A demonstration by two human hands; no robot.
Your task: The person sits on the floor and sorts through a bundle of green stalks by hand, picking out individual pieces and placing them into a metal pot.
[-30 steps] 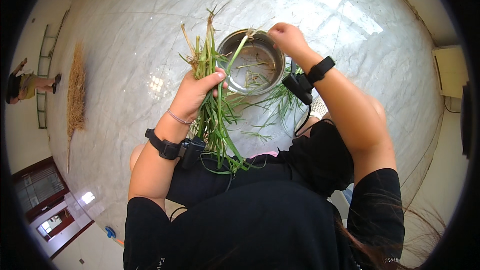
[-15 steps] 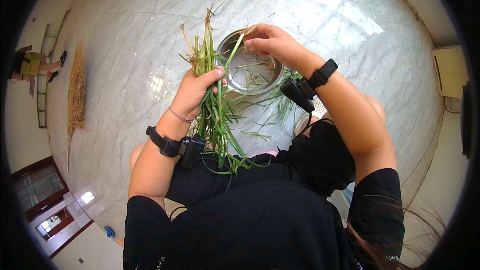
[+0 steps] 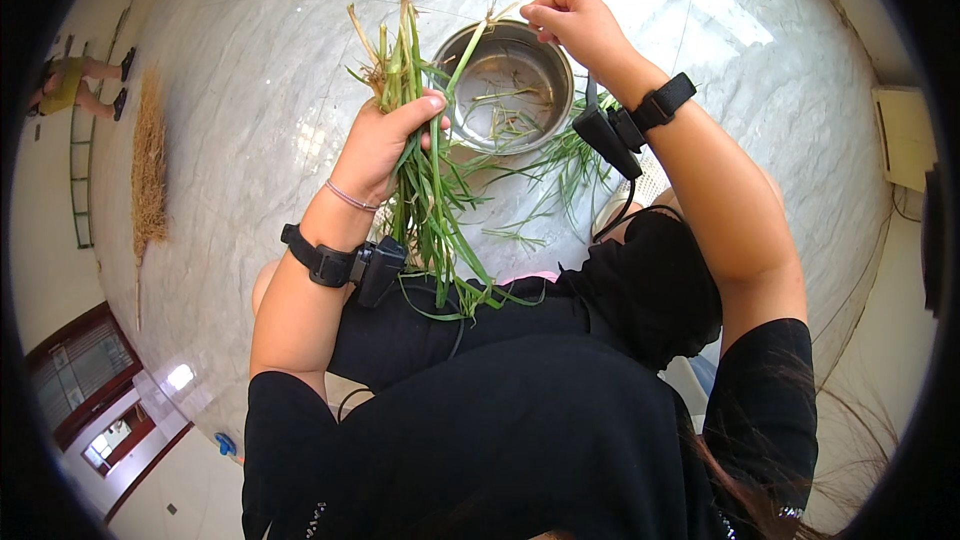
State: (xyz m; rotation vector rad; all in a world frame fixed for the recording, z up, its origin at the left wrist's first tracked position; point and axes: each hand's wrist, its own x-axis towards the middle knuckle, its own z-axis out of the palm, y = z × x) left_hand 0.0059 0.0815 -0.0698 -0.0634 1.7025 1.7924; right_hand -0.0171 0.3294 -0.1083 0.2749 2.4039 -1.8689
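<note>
My left hand (image 3: 385, 145) is closed around a bunch of long green stalks (image 3: 430, 200) with narrow leaves. Their cut or rooty ends point up and away, and the leaves hang toward my lap. One pale stalk (image 3: 466, 58) leans out of the bunch to the right, over the rim of a round metal pot (image 3: 565, 105). By its withered tip, my right hand (image 3: 585, 35) pinches thumb and fingers together, seemingly on a thin dry strip of the stalk. Stem and leaf scraps (image 3: 512, 120) lie inside the pot.
More green stalks (image 3: 580, 165) lie on the marble floor (image 3: 320, 50), right of the pot near my feet. A straw broom (image 3: 150, 170) is at the far left, with another person's legs (image 3: 100, 70) beyond it. A cream box-like object (image 3: 905, 135) is at the right wall.
My right hand has moved up and away from the stalk, beyond the pot's far rim. The left hand with the bunch has shifted slightly up in the view.
</note>
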